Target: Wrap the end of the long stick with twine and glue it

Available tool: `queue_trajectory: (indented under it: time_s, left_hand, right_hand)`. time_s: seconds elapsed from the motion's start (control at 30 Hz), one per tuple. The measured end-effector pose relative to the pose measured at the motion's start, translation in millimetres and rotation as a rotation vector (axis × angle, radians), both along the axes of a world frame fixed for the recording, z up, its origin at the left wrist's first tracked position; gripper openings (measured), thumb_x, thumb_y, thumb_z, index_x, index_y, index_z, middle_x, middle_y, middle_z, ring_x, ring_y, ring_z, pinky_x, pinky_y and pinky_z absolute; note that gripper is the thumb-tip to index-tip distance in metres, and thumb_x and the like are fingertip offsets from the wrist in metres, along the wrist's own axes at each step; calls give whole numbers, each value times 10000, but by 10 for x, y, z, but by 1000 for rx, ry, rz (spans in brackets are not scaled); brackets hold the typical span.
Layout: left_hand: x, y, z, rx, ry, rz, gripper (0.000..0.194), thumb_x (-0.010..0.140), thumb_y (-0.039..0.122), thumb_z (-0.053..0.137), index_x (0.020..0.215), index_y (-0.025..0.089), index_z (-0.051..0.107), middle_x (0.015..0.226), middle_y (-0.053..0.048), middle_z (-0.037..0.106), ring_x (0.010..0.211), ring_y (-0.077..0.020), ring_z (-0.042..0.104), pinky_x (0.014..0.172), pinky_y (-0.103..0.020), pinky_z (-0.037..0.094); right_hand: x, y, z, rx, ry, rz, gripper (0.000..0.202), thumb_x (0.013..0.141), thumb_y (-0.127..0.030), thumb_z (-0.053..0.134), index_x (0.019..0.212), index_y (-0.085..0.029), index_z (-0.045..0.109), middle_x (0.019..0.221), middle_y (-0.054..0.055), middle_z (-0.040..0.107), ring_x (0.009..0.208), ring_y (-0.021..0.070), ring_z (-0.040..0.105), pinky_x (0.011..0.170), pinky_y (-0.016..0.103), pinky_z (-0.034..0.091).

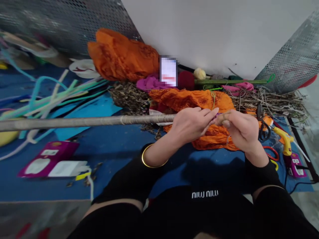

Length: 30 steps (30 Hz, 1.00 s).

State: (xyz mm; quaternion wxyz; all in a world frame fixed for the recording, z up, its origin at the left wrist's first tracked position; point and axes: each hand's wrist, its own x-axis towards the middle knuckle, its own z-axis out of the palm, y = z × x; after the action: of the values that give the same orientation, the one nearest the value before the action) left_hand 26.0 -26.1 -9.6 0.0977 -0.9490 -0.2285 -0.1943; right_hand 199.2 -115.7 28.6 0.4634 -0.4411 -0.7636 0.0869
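A long grey-brown pole (104,121) runs in from the left edge, and my left hand (190,123) is wrapped around its right end. Thread or cord is wound around the pole in places. Just right of that, my right hand (241,127) pinches at the pole's tip, where a bit of purple material (216,116) shows between the hands. Thin yellow-green yarn (213,98) rises from near my fingers. What exactly the right fingertips hold is hidden. Orange patterned cloth (211,143) lies beneath and behind both hands.
Black-handled scissors (264,131), a yellow glue gun (285,139) and a purple power socket (296,166) lie at right. Dry twigs (281,99) and more orange cloth (124,56) line the back. Another purple socket (50,159) with a white plug and coloured tubes (52,96) are at left.
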Motion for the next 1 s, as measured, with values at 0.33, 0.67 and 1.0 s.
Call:
queue_trajectory:
  time_s: [0.33,0.67,1.0]
  left_hand:
    - [-111,102,116,-60,-149,123,404,1066,476,428,1266,223,672,938,-66,767,716,-207,699,495,-311,274]
    - [-105,56,105,-153,-283,128,459,1066,526,409,1173,177,687,993,-91,774,817,-225,719,596,-292,401]
    - [-137,5,272,-414,-267,175,392,1026,497,524,1219,204,698,1078,-70,796,944,-262,745,682,-308,442]
  right_hand:
    - [-272,-47,-162,26,152,213,296,1030,-262,484,765,-223,608,684,24,617,640,150,577,575,281,487]
    - [-510,-40,-331,-107,822,-24,400,950,-406,608,606,-220,525,543,-17,434,507,123,420,471,279,322]
    - [-254,232,-311,-652,1540,251,448,934,-265,534,576,-219,268,526,-96,216,403,62,80,318,163,204]
